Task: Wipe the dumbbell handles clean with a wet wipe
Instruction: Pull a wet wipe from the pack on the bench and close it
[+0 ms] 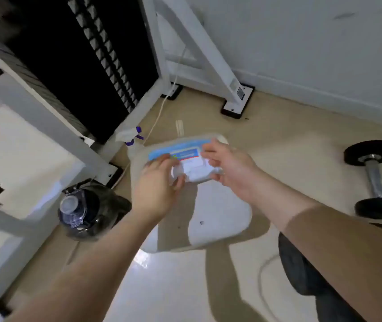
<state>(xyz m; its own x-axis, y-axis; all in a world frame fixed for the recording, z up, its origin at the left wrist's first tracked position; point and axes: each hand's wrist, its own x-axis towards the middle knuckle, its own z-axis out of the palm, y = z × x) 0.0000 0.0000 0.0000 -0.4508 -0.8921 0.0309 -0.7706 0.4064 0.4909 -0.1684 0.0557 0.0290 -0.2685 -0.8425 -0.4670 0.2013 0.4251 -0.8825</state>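
The fingers (176, 182) of the left hand (156, 191) were curled around the near end of the wet wipe pack (185, 156), thumb on its white flap, while the right hand (229, 168) steadied the far end with loosely bent fingers, held above the floor (278, 140). The pack looked soft and light, likely to buckle if squeezed; a wipe would come best pinched at the flap opening. The dumbbell (374, 180) lay on the floor well to the right, untouched. Its metal handle (376, 180) appeared stiff and heavy, best wiped where it lay, between the black plates.
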